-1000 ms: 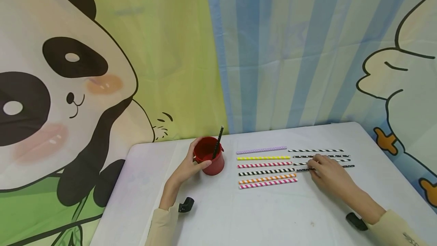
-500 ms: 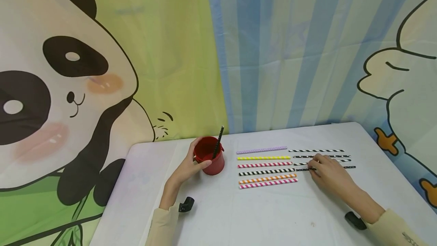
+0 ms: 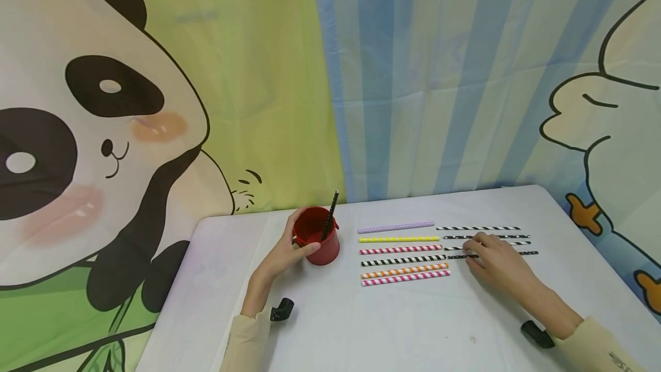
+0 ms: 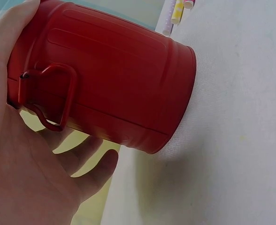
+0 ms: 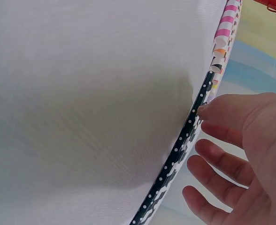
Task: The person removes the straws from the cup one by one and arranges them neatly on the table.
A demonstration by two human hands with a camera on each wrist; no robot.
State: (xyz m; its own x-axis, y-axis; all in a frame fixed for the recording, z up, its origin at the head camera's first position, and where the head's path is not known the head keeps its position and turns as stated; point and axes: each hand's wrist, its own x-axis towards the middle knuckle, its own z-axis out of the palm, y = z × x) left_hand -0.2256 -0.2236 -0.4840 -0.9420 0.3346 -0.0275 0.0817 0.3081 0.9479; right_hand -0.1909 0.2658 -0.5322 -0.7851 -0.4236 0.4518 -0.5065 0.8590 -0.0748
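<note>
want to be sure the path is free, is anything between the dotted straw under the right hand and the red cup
Yes. The coloured straws lie in a row on the table between the black dotted straw at the right hand and the red cup, which the left hand holds.

The cup (image 3: pixel 317 236) stands on the bench (image 3: pixel 361 326), left of two groups of straws (image 3: pixel 403 250) lying in rows. One straw (image 3: pixel 329 215) stands in the cup.

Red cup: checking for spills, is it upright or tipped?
Upright: the red cup stands on the table, left hand gripping it, one straw inside.
</note>
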